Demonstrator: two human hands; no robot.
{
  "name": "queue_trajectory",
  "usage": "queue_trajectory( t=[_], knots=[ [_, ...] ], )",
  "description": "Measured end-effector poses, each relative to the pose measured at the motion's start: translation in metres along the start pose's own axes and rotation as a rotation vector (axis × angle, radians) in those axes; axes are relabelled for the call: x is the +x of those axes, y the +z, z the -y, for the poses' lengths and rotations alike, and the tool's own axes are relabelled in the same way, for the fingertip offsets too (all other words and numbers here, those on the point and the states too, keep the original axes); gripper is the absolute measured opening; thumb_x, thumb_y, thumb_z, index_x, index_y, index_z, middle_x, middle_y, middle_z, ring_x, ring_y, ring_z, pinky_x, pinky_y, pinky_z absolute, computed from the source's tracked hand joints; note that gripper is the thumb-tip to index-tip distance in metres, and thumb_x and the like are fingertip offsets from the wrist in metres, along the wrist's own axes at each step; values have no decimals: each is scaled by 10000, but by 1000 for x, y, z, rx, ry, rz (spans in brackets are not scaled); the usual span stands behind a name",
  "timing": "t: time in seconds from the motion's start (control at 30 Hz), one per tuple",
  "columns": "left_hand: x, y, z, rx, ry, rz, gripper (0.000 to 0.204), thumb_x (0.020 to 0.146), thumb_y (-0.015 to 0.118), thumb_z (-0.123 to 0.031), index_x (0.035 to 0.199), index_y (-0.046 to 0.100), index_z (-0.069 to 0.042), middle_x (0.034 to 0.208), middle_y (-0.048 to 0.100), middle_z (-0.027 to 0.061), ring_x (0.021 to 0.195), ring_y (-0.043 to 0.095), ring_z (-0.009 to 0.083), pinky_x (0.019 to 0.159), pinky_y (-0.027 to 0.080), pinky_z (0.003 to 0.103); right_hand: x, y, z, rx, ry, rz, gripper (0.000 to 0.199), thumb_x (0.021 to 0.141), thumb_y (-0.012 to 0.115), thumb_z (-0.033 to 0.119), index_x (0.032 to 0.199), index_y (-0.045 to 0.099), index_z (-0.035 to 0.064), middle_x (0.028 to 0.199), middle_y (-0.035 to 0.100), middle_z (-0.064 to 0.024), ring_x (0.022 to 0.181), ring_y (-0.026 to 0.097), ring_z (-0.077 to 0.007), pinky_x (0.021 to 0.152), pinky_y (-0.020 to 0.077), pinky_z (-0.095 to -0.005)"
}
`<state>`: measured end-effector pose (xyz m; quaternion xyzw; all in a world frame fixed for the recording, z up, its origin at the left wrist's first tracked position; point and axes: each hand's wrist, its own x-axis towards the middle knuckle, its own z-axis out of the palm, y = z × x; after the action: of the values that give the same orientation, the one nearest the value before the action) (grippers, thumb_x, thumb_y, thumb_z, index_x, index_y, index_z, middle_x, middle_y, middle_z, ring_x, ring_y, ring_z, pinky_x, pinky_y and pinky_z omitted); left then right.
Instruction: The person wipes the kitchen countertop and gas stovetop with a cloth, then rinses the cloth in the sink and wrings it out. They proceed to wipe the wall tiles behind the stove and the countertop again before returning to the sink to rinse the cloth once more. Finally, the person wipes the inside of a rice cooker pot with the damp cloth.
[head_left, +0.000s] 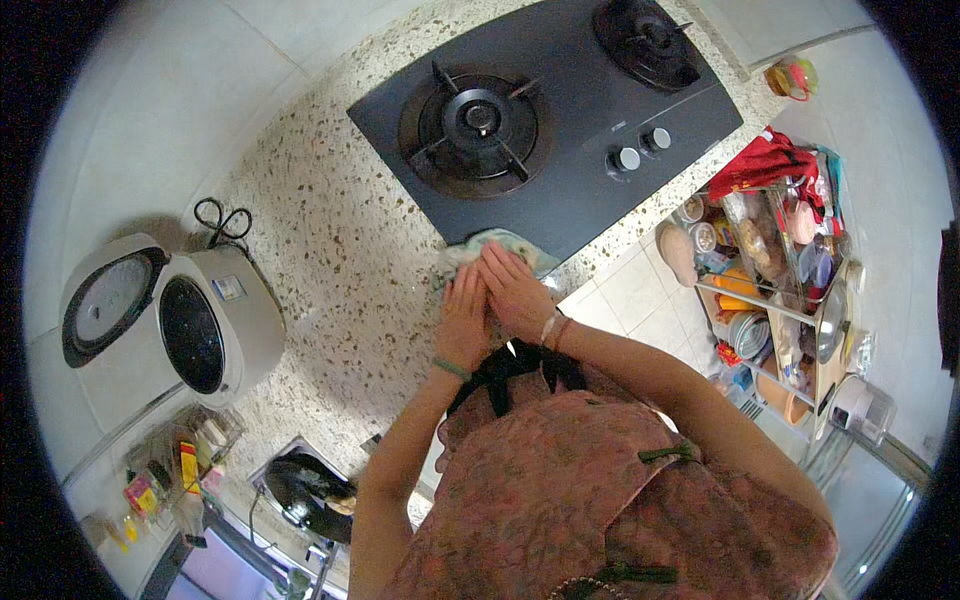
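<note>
Cloth (508,239) (crumpled); under both hands (515,298)

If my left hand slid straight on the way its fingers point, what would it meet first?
Past the cloth under it, your left hand would probably meet the black cooktop first, then the nearer burner; heights are hard to judge.

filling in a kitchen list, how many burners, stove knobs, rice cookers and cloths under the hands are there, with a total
Burners: 2
Knobs: 2
Rice cooker: 1
Cloth: 1
Total: 6
</note>
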<state>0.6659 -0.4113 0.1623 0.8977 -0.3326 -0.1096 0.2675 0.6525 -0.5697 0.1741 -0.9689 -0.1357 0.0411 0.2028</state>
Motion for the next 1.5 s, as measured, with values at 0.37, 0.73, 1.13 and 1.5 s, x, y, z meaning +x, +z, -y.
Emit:
queue_trajectory(
  t=[0.37, 0.73, 1.13, 1.5],
  knots=[
    [46, -9, 0, 112, -138, -80, 643, 887, 538, -232, 1397, 289, 72, 1496, 243, 209, 1393, 188, 394, 1125, 184, 496, 51, -18, -44, 179, -143, -54, 470, 923, 487, 171, 1368, 409, 44, 1458, 362, -118, 1373, 298, -239, 1118, 243, -404],
    [67, 36, -90, 39, 12, 56, 684, 888, 522, -277, 1386, 265, 114, 1490, 230, 235, 1413, 151, 364, 1144, 127, 475, -49, -44, -94, 80, 31, 3, 484, 908, 446, 119, 1369, 379, -13, 1453, 352, -165, 1368, 306, -308, 1111, 258, -414],
    [199, 53, -103, 56, 25, -35, 815, 795, 612, -244, 1417, 214, 100, 1506, 202, 226, 1425, 125, 332, 1157, 93, 426, 17, -63, -185, -5, 244, -237, 498, 879, 483, 134, 1354, 415, 2, 1466, 342, -170, 1376, 295, -312, 1122, 237, -411],
    [163, 54, -108, 17, 91, 56, 890, 750, 684, -298, 1419, 238, 84, 1515, 203, 199, 1433, 119, 292, 1157, 84, 432, -23, -61, -161, -22, 233, -228, 514, 859, 459, 103, 1353, 403, -23, 1463, 335, -187, 1377, 288, -317, 1126, 227, -421]
  ],
)
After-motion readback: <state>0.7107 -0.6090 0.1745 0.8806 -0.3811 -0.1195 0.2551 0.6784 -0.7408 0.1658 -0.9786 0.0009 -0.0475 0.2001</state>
